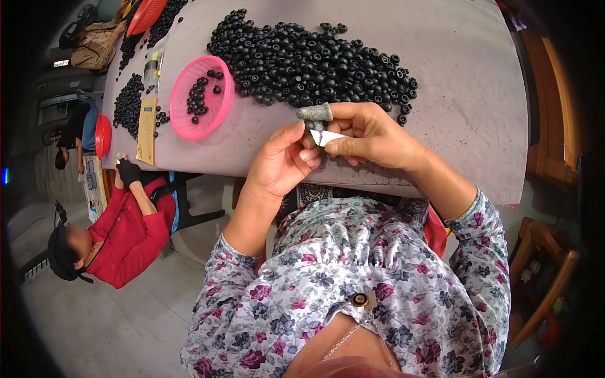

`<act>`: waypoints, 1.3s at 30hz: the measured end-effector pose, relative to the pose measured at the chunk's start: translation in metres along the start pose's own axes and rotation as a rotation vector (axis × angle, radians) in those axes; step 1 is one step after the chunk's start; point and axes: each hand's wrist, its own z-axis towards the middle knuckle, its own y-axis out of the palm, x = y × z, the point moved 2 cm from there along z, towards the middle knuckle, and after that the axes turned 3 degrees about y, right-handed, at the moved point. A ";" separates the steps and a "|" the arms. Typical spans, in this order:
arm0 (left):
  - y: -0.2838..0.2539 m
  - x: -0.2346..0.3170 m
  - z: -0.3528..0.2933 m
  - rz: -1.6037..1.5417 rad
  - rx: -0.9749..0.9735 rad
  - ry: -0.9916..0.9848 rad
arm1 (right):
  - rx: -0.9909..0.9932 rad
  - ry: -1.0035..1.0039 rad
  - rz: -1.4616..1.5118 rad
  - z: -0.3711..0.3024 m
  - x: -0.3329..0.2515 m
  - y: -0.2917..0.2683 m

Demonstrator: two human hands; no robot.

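Note:
My left hand (280, 157) and my right hand (378, 138) meet over the table's near edge. The fingers of the left are closed in a pinch around a small dark piece, mostly hidden by the fingertips. A grey finger cover (316, 113) sits on the right index finger. Between that hand's thumb and fingers is a white, pointed, flat piece (326, 137), its tip toward the left hand. Just beyond both hands spreads a large pile of small round black parts (309, 63), several showing a hole or hollow.
A pink plastic basket (177, 113) with several black parts stands left of the pile on the cloth-covered table (466, 94). Further left lie a tan packet (146, 132) and smaller heaps. A person in red (135, 239) sits at the left. Wooden chairs (545, 277) stand at right.

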 end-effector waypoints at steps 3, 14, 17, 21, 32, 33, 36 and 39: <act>0.000 -0.001 0.000 -0.014 -0.044 -0.007 | -0.008 -0.007 0.031 -0.001 -0.001 0.001; 0.000 -0.002 0.000 0.057 -0.131 0.033 | -0.042 0.048 0.067 0.000 0.000 -0.003; 0.004 -0.003 -0.001 0.073 -0.136 0.071 | -0.037 0.061 0.089 0.000 0.000 -0.004; 0.000 -0.005 -0.001 0.079 -0.171 0.094 | -0.023 0.059 0.115 0.000 0.000 -0.002; 0.006 -0.007 -0.001 0.027 -0.168 0.046 | -0.021 0.062 0.148 0.002 0.005 -0.007; 0.004 -0.007 -0.001 0.019 -0.165 0.055 | -0.030 0.064 0.138 0.002 0.004 -0.007; -0.002 -0.007 -0.001 0.001 -0.152 0.074 | -0.050 0.063 0.096 0.001 -0.001 -0.003; -0.002 -0.007 -0.001 0.004 -0.132 0.076 | -0.050 0.057 0.076 0.000 -0.002 -0.001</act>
